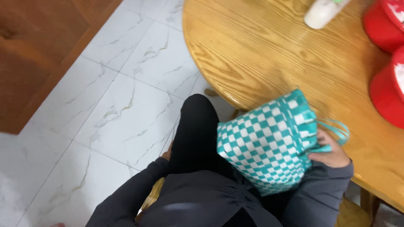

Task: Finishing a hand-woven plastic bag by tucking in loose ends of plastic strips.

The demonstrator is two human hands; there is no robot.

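The right hand (332,151) is wrapped around the top edge of a woven basket bag with teal and white squares (263,147). Its fingers (322,156) are curled tight on the rim, right by the thin teal handles (336,130) that loop out past the hand. The bag is tipped on its side. It sits on the person's lap and leans against the edge of the round wooden table with yellow-brown grain (261,50).

The left hand (167,154) is down low beside the black trouser leg (195,134). Only a tiny bit of it shows past the dark grey sleeve (130,193), so you cannot tell if its fingers are open or closed. It is well away from the bag.

On the table, far from the bag, stand two round red tubs with white on top (387,63) at the right edge. A white bottle (322,12) lies near the top. The floor has white marble tiles with grey lines (105,105). A brown wooden panel (38,46) fills the top left corner
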